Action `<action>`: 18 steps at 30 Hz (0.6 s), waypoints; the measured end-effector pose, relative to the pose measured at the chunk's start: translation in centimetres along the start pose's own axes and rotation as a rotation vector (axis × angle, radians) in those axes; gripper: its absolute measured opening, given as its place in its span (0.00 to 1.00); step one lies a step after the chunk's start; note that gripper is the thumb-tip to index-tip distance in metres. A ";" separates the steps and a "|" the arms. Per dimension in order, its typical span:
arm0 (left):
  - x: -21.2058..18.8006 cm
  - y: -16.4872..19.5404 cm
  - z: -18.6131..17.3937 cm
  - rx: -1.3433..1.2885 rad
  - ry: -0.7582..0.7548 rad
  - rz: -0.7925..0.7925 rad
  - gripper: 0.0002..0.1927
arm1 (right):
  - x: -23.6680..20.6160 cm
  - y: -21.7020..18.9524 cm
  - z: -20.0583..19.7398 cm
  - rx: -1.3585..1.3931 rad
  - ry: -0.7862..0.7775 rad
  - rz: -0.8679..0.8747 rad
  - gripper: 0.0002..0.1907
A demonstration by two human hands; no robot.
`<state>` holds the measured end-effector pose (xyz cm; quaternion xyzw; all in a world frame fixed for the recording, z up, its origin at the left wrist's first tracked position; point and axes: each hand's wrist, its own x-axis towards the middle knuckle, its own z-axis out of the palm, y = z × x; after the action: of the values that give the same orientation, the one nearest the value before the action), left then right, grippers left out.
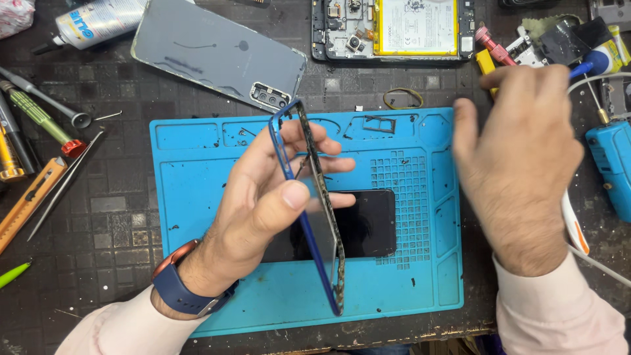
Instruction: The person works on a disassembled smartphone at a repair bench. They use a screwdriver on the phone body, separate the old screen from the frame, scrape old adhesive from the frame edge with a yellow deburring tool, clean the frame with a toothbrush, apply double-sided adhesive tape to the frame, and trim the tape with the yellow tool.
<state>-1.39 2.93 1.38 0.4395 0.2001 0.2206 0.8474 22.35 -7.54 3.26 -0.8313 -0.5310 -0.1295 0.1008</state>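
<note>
Far left edge of frame: a screwdriver with green shaft, an orange utility knife and thin metal tweezers lie on the dark surface. Upper left: a glue tube, and just right of it a grey phone back cover, camera cutout toward the mat.

Centre: blue work mat, speckled with black debris. Left hand above it, a blue-strapped watch on its wrist. Hand closed around a blue phone frame, thumb pressed on the near edge, fingers behind. Frame held edge-on to the camera, tilted, top end near the mat's upper border, bottom end toward its lower edge; old adhesive shows along its inner rim. Beneath it, a black phone screen lies flat on the mat.

Upper centre: a rubber band just off the mat; behind it an opened phone body with battery exposed.

Right: right hand, blurred, fingers loosely spread, held over the mat's right edge; cannot tell whether it grips anything. Far right: a blue tool with white cable.
</note>
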 end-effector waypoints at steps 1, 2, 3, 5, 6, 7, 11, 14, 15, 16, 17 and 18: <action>0.0 0.0 0.0 -0.008 -0.013 -0.015 0.40 | 0.0 0.6 0.1 -0.070 0.020 -0.002 0.18; -0.1 0.1 -0.1 -0.017 -0.025 -0.030 0.40 | -0.1 1.1 0.2 -0.099 0.003 0.009 0.19; -0.1 0.1 0.0 -0.042 -0.038 -0.055 0.39 | -0.2 1.6 0.3 -0.126 -0.014 0.017 0.19; -0.2 0.0 0.0 -0.091 -0.060 -0.103 0.39 | -0.3 2.8 0.5 -0.166 -0.074 0.036 0.18; -0.2 0.0 0.0 -0.092 -0.063 -0.113 0.37 | -0.2 3.2 0.5 -0.178 -0.119 0.046 0.17; -0.2 0.0 0.0 -0.094 -0.067 -0.123 0.36 | -0.3 3.6 0.7 -0.192 -0.163 0.056 0.15; 0.1 -0.2 0.0 -0.135 -0.060 -0.151 0.31 | -0.7 4.0 1.5 -0.198 -0.194 0.078 0.11; 0.2 -0.2 -0.1 -0.120 -0.034 -0.172 0.32 | -1.0 3.6 1.5 -0.169 -0.128 0.049 0.10; 0.2 -0.2 0.0 -0.124 -0.039 -0.171 0.33 | -1.1 3.4 1.2 -0.169 -0.090 0.034 0.10; 0.3 -0.2 0.0 -0.126 -0.042 -0.169 0.33 | -1.2 3.0 1.0 -0.144 -0.052 0.016 0.10; 0.3 -0.3 0.1 -0.128 -0.044 -0.165 0.33 | -1.2 2.7 0.7 -0.120 -0.013 -0.003 0.10; 0.3 -0.2 0.1 -0.106 -0.046 -0.172 0.33 | -1.4 2.1 0.4 -0.072 0.024 -0.026 0.12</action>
<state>-1.02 2.94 1.24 0.3804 0.2058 0.1474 0.8895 23.77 -9.45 2.37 -0.8259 -0.5354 -0.1597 0.0754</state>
